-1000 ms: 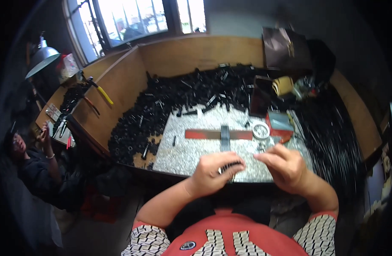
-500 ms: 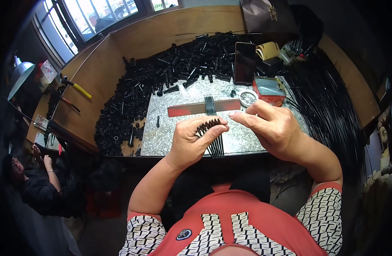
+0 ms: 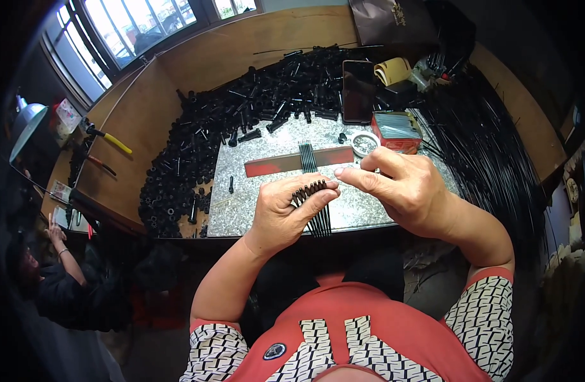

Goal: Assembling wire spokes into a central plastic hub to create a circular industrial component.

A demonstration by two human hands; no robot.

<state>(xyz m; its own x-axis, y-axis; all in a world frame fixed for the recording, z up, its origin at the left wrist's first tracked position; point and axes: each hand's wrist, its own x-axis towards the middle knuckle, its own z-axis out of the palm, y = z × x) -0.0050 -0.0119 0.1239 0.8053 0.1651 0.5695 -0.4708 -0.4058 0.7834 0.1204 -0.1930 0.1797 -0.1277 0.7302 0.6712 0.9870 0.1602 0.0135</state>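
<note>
My left hand (image 3: 289, 205) is closed around a fanned row of small dark tubes (image 3: 310, 190), their open ends facing up between thumb and fingers. Just to its right, my right hand (image 3: 397, 188) is closed in a pinch, thumb and forefinger pressed together close to the left fingertips. Whatever sits in that pinch is too small to make out. Behind and below the left hand, a bundle of thin black rods (image 3: 306, 156) lies across a flat red-and-grey bar (image 3: 273, 165) on a speckled metal plate (image 3: 235, 213).
Black tubular parts (image 3: 241, 95) are heaped along the back and left. A white dish (image 3: 366, 144), a red box (image 3: 397, 135) and a phone (image 3: 358, 92) stand at the right rear. Long black rods (image 3: 483, 140) pile up at far right. A co-worker (image 3: 66, 280) sits at left.
The whole view has shifted slightly, with the bench contents a little further left. My hands keep nearly the same pose. The co-worker's hands have moved.
</note>
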